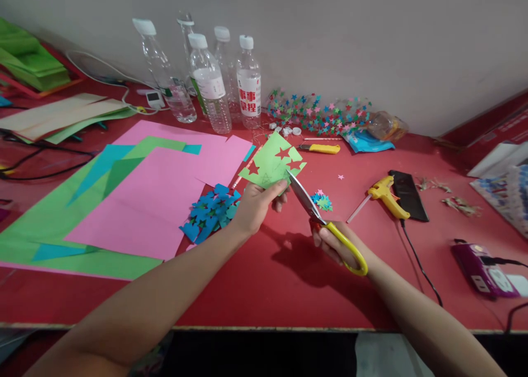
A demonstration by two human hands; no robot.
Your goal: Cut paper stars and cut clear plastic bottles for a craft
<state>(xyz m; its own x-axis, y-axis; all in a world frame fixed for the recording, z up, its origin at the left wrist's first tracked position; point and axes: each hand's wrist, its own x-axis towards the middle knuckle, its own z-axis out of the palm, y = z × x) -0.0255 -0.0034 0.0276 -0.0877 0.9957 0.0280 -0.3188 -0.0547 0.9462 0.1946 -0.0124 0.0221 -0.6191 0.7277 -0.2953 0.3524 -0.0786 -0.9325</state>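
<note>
Light green paper [270, 160], pierced by star-shaped openings, sits raised above the table [256, 289], and I see the left hand [259, 204] pinching its near edge between thumb and fingers. The right hand [336, 242] is curled round the yellow handle of the scissors [306, 201]; on my feed the blades slant away and leftward, their tips at the sheet just beyond the left thumb. I cannot tell whether paper lies between them. Just beyond the right hand I find a small heap of cut stars [323, 201], with a single pink star [340, 177] farther off. Left of the left hand lie blue scraps [206, 212], then a large pink sheet [140, 201]. Ahead of the left hand I have clear plastic bottles [212, 91]; ahead of the right, a yellow utility knife [324, 148]. To the right hand's right, I make out a yellow glue gun [385, 193] beside a black phone [412, 198].
</note>
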